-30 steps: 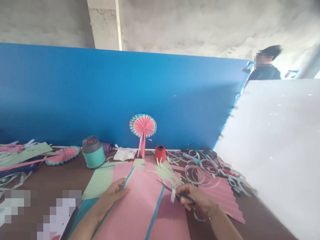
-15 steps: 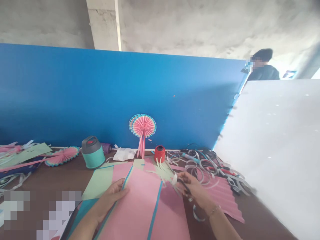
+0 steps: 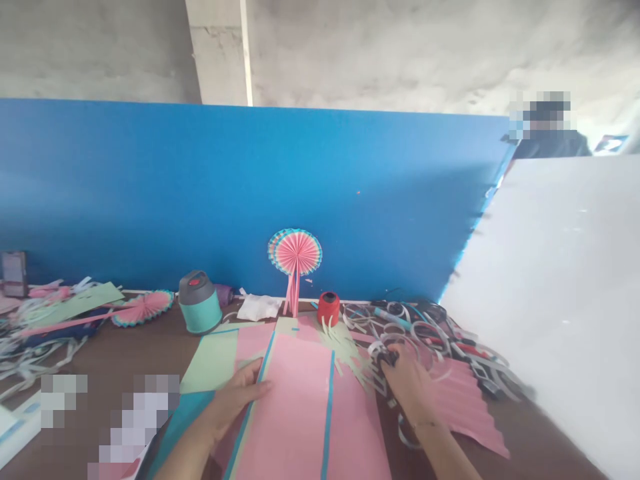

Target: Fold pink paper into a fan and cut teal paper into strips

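Note:
My left hand (image 3: 245, 390) grips the left edge of a pink paper sheet (image 3: 295, 407), thumb on top and fingers mostly behind it. Blue strips run along the sheet's length, one near my thumb and one further right. My right hand (image 3: 407, 380) is off the sheet to the right, closed round a small black tool (image 3: 389, 359) whose kind the fingers hide. A pale curled strip (image 3: 376, 349) shows beside that tool. Just left of the hand, thin pale green paper strips (image 3: 353, 353) lie at the sheet's far right corner.
A pink and blue pleated paper fan (image 3: 296, 252) stands against the blue partition (image 3: 200, 187). Before it are a red thread spool (image 3: 329, 309) and a teal container (image 3: 200, 310). Curled strips (image 3: 430, 337) and pleated pink paper (image 3: 467, 400) lie right, near a white panel (image 3: 560, 267).
My right hand has moved right, away from the sheet towards the curled strips, with the black tool. My left hand keeps its hold. The whole view has shifted slightly.

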Demonstrator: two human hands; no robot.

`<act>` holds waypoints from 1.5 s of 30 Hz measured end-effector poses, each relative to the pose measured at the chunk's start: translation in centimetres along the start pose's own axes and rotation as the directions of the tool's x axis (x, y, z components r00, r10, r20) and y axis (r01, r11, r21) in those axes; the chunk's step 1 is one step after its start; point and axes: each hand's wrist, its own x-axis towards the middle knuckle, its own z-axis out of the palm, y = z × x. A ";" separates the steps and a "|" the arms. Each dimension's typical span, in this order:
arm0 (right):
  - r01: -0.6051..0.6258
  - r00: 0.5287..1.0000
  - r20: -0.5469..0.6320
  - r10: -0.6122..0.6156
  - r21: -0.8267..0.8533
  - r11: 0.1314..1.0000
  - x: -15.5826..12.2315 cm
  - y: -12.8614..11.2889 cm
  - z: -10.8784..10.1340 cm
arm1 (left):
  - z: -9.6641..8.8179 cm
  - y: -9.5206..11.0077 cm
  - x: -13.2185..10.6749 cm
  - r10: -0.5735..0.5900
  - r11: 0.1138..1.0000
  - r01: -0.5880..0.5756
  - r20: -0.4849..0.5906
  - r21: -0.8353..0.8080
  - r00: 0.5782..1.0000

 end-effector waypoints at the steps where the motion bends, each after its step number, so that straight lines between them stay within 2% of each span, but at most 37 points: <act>1: -0.024 1.000 0.016 0.024 0.025 0.999 0.1 0.1 0.1 | 0.1 0.0 0.0 -0.004 1.000 0.004 0.005 -0.011 1.000; 4: -0.050 0.999 -0.012 0.052 0.129 0.990 0.5 0.4 0.4 | 0.5 0.0 0.0 -0.025 0.999 0.026 0.016 -0.048 1.000; 8: 0.081 0.991 -0.130 -0.037 0.347 0.934 0.1 -0.1 0.6 | 0.9 -0.1 -0.1 -0.033 0.995 0.036 0.036 -0.089 0.999; 9: 0.102 0.993 -0.102 -0.064 0.423 0.900 -0.3 -0.6 0.6 | 1.0 0.0 -0.2 -0.029 0.995 0.033 0.043 -0.092 0.999; 11: 0.021 0.993 0.089 -0.083 0.549 0.836 -1.3 -1.8 0.6 | 1.4 0.1 -0.3 -0.024 0.996 0.029 0.070 -0.081 0.997; 12: -0.012 0.971 0.200 -0.134 0.596 0.803 -1.8 -2.5 0.7 | 1.6 0.2 -0.4 -0.020 0.997 0.026 0.089 -0.070 0.996; 14: -0.070 0.878 0.389 -0.280 0.682 0.728 -2.9 -3.8 0.8 | 2.0 0.3 -0.6 -0.012 0.999 0.017 0.126 -0.041 0.992; 17: -0.173 0.782 0.513 -0.354 0.724 0.668 -4.2 -5.0 1.2 | 2.4 0.2 -0.6 -0.019 1.000 0.018 0.130 0.006 0.991; 19: -0.196 0.761 0.527 -0.378 0.743 0.640 -4.6 -5.3 1.4 | 2.3 -0.2 -0.4 -0.025 0.998 0.023 0.045 0.058 0.999; 22: -0.192 0.752 0.528 -0.394 0.747 0.636 -4.8 -5.2 1.6 | 1.9 -1.1 0.2 0.005 0.988 0.019 -0.153 0.151 0.988; 23: -0.187 0.753 0.531 -0.390 0.740 0.646 -4.8 -5.2 1.6 | 1.7 -1.4 0.4 0.020 0.986 0.012 -0.185 0.169 0.982; 27: -0.167 0.783 0.519 -0.342 0.705 0.689 -5.0 -5.2 1.8 | 1.1 -2.0 0.9 0.088 0.973 -0.032 -0.240 0.229 0.967; 31: -0.149 0.820 0.466 -0.332 0.735 0.662 -5.2 -5.3 1.8 | 1.1 -1.7 1.0 0.118 0.974 -0.045 -0.324 0.224 0.939; 36: -0.173 0.749 0.552 -0.367 0.697 0.696 -5.0 -5.1 2.0 | 1.3 -1.5 0.9 0.067 0.992 -0.028 -0.335 0.120 0.940; 41: -0.141 0.755 0.487 -0.439 0.775 0.616 -4.7 -4.8 2.6 | 1.0 -1.3 0.8 0.084 0.993 -0.052 -0.314 0.108 0.946; 45: -0.095 0.782 0.452 -0.430 0.768 0.634 -4.7 -4.7 2.7 | 0.4 -1.4 0.9 0.076 0.988 -0.024 -0.344 0.155 0.936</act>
